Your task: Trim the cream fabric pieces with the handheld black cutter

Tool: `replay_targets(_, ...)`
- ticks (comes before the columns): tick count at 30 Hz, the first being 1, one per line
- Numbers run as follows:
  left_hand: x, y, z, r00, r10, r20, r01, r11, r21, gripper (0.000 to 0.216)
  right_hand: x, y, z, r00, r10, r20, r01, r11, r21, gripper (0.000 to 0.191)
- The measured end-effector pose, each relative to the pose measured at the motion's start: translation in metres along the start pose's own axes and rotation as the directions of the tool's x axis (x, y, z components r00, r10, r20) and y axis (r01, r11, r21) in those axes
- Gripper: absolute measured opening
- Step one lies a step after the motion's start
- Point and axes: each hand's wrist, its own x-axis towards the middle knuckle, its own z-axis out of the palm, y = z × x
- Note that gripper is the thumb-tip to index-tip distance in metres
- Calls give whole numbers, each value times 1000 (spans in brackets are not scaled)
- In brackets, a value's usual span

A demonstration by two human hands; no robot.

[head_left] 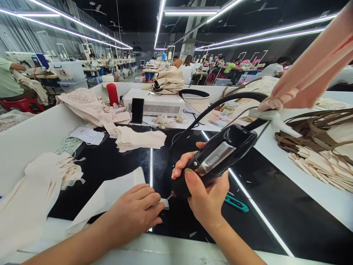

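Observation:
My right hand (205,187) is wrapped around a black corded hot-knife-like hand tool (212,158) with a metal plate on its side. The tool slants down to the left, and its thin tip (171,195) is at the end of a narrow white strip (164,203). My left hand (138,208) presses that strip down on the black glossy tabletop (176,228), its fingers curled close together over it. A cream fabric piece (110,195) stretches left from under these fingers, partly hidden by the hand and forearm. Whether tip and strip touch, I cannot tell.
Pink cloth (311,62) holds up the tool's cable (220,101). A teal utility knife (236,203) lies right of my right hand. Cream fabric stacks (140,138), a phone (137,110), a red bottle (112,94) and brown straps (311,125) lie around. People sew beyond.

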Motion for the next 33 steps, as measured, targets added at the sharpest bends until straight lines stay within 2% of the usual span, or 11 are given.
replay_targets(18, -4, -3, -4, 992, -98, 74, 97, 995, 16, 29, -1, -1, 1, 1000, -10, 16, 10, 1000, 13, 33)
replay_targets(33, -8, -8, -3, 992, -77, 96, 75, 997, 21, 31, 2, 1, 4, 1000, -15, -19, 16, 1000, 18, 29)
